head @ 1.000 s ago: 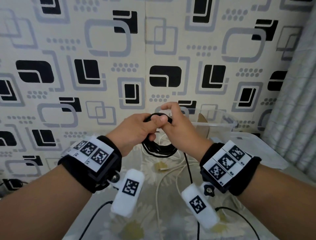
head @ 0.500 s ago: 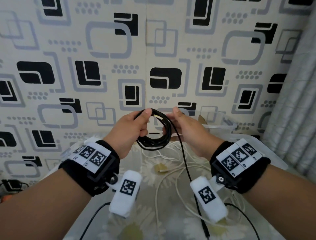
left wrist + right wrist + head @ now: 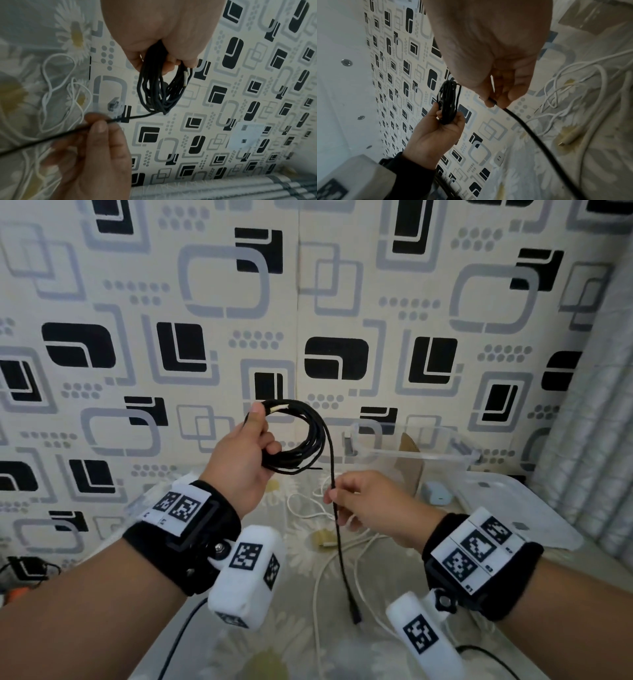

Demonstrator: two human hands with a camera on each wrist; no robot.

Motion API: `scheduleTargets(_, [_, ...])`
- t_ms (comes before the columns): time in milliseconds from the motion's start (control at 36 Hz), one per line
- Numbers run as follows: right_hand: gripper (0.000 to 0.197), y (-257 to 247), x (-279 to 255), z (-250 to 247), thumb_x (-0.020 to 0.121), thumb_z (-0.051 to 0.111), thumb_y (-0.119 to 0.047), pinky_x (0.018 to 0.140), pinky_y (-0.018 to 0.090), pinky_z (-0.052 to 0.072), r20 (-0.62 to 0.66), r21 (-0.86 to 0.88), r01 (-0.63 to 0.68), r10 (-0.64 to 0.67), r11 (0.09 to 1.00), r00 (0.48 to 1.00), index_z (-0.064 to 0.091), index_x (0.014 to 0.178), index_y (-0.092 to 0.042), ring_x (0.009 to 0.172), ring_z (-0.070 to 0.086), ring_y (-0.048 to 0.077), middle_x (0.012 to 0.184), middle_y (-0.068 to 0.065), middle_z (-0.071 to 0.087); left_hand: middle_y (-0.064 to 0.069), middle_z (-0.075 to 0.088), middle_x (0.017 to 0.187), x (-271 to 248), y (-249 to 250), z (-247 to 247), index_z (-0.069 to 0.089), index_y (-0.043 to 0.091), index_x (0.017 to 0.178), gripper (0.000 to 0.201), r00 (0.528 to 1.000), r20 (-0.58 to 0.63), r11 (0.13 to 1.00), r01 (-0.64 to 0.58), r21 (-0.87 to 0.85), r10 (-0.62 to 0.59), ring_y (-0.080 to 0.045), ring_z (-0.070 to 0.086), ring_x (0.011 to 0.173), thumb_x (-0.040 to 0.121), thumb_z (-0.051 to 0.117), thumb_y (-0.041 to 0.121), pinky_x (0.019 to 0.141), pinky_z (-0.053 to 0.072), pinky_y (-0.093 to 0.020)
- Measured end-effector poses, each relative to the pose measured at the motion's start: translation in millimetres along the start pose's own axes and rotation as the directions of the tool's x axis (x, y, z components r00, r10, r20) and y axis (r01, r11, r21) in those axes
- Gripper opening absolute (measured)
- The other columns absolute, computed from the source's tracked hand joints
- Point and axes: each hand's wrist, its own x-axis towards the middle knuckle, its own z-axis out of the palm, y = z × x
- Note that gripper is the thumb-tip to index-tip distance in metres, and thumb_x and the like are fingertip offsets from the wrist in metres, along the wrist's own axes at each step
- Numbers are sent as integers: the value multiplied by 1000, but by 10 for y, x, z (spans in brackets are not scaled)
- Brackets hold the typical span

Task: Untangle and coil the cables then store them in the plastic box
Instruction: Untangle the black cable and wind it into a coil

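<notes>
My left hand (image 3: 255,436) (image 3: 164,59) (image 3: 447,116) grips a coil of black cable (image 3: 301,440) (image 3: 159,92) (image 3: 447,102), held up in front of the wall. From the coil a loose black tail (image 3: 337,529) (image 3: 51,139) (image 3: 530,134) hangs straight down, its plug (image 3: 354,611) just above the table. My right hand (image 3: 346,501) (image 3: 97,124) (image 3: 498,100) pinches that tail below the coil, between thumb and fingers. A tangle of white cables (image 3: 342,546) (image 3: 68,97) (image 3: 573,86) lies on the daisy-print table under both hands. The clear plastic box (image 3: 411,450) stands behind my right hand by the wall.
The box's clear lid (image 3: 520,508) lies flat to the right of the box. A small pale blue object (image 3: 436,494) sits beside the box. A striped curtain (image 3: 582,440) hangs at the right edge. Patterned wallpaper closes the back.
The hands have parted. My left hand has lifted the black coil higher, and my right hand has slid down from the coil along the hanging tail.
</notes>
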Motion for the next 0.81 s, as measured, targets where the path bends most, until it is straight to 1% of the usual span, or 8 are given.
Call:
scheduleTargets(83, [18,-39,22,48,99,50,-13,56,23,52,51,99,-25,20,995,999,62,85,-13,62,66,12,73,1,63,8,38,56,-41,-26,68,52,18,78,27,1000,-18,1000,4,-22,-4,-6,40,43,98,52,37,59,37,-19])
scheduleTargets(167, [11,-46,44,64,98,50,-13,54,25,52,40,166,-52,45,985,998,59,91,-12,63,68,15,78,5,62,7,39,55,-77,-27,115,52,17,78,27,999,-37,999,20,-45,-22,-7,41,44,97,53,37,61,40,-20])
scheduleTargets(278, [13,-14,90,51,99,47,-13,54,27,53,-111,218,-54,80,974,991,54,90,-17,64,69,17,85,9,61,6,37,56,-105,-14,126,52,17,77,29,999,-40,997,33,-69,-36,-8,40,47,97,54,38,64,42,-21])
scheduleTargets(417, [14,-32,144,28,101,44,-15,54,29,55,-247,383,-28,132,923,960,52,91,-18,59,69,14,82,8,59,7,39,56,-119,-14,129,52,16,77,28,999,-36,997,28,-76,-31,-7,42,45,97,54,37,63,43,-21])
scheduleTargets(556, [8,-39,124,76,101,45,-15,50,25,53,-79,397,-99,141,913,987,51,96,-15,61,70,19,89,14,60,5,36,60,-113,-26,111,57,17,81,27,996,-83,995,19,-101,-28,-8,42,48,98,52,37,68,46,-22])
scheduleTargets(639, [10,-9,92,150,101,45,-13,52,26,54,-33,384,-108,130,917,991,52,94,-14,66,71,21,89,14,60,5,35,58,-100,-51,95,56,18,82,26,994,-97,992,31,-126,-44,-8,43,48,98,52,38,70,48,-23])
scheduleTargets(722, [10,-7,99,201,101,43,-12,56,27,56,-47,419,-102,133,902,990,51,95,-12,70,72,23,89,14,60,4,36,56,-105,-93,81,49,17,74,33,994,-92,990,50,-135,-63,-8,44,48,98,50,40,69,49,-24])
scheduleTargets(806, [11,-19,159,202,103,40,-14,58,28,57,-156,514,-61,163,856,974,49,96,-14,67,72,20,90,14,61,3,40,56,-114,-121,89,45,16,71,38,993,-96,992,52,-118,-63,-10,48,51,98,49,42,71,52,-28])
